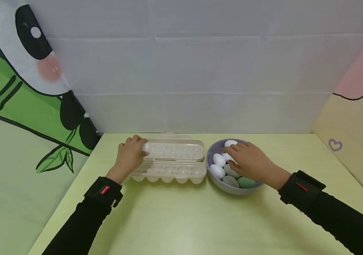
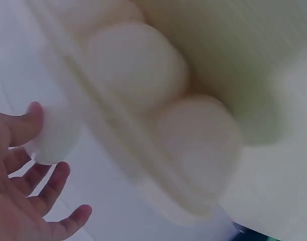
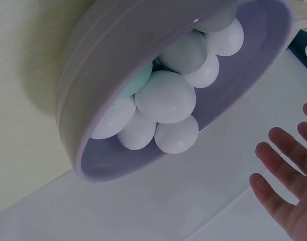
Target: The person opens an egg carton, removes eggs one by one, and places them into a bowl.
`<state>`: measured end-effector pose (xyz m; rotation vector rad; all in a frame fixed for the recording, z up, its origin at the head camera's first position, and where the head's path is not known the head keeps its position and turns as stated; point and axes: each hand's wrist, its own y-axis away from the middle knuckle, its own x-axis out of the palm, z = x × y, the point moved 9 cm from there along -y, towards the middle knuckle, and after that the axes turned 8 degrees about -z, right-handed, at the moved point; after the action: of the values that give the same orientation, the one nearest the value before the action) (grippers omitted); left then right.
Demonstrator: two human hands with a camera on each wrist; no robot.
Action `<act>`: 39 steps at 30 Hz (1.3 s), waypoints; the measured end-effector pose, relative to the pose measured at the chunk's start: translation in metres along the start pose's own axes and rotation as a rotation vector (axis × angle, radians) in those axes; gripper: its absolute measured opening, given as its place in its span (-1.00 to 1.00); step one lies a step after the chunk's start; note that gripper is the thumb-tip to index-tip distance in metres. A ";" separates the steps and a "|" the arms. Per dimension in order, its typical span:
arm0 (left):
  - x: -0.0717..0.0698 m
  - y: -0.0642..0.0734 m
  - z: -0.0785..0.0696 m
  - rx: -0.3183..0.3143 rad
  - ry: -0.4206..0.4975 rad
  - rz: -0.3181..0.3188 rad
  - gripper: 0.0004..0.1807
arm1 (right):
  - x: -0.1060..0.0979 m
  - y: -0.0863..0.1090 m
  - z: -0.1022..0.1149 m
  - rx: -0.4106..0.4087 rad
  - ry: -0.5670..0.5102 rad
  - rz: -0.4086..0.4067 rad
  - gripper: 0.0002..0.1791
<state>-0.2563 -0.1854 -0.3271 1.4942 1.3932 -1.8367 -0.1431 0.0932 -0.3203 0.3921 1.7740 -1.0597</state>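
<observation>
My left hand (image 1: pixel 129 154) pinches a white egg (image 2: pixel 62 134) between thumb and fingertips, at the left end of a clear plastic egg carton (image 1: pixel 168 169). The carton's lid (image 1: pixel 181 150) is tipped back behind the row of round cups. Over a purple-grey bowl (image 1: pixel 232 190) hovers my right hand (image 1: pixel 251 160), its fingers spread and relaxed. In the right wrist view those fingers (image 3: pixel 275 163) are apart from the eggs and hold nothing. The bowl contains several white eggs (image 3: pixel 166 98), grey-green eggs (image 1: pixel 230 181) and a green egg (image 1: pixel 246 182).
Carton and bowl stand side by side on a pale yellow table (image 1: pixel 175 219), near its back edge. Behind them rises a light grey cloth wall (image 1: pixel 200 71). Printed cloth panels close off the left (image 1: pixel 18 156) and right sides (image 1: pixel 353 131).
</observation>
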 end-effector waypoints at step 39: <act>-0.038 0.056 -0.114 -0.061 0.785 0.041 -0.77 | -0.021 0.005 -0.025 0.280 -0.311 -0.191 -0.50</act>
<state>-0.1410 -0.1213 -0.3112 2.3187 1.6843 -1.1880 -0.1446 0.1205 -0.3010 0.2143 1.4093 -1.4298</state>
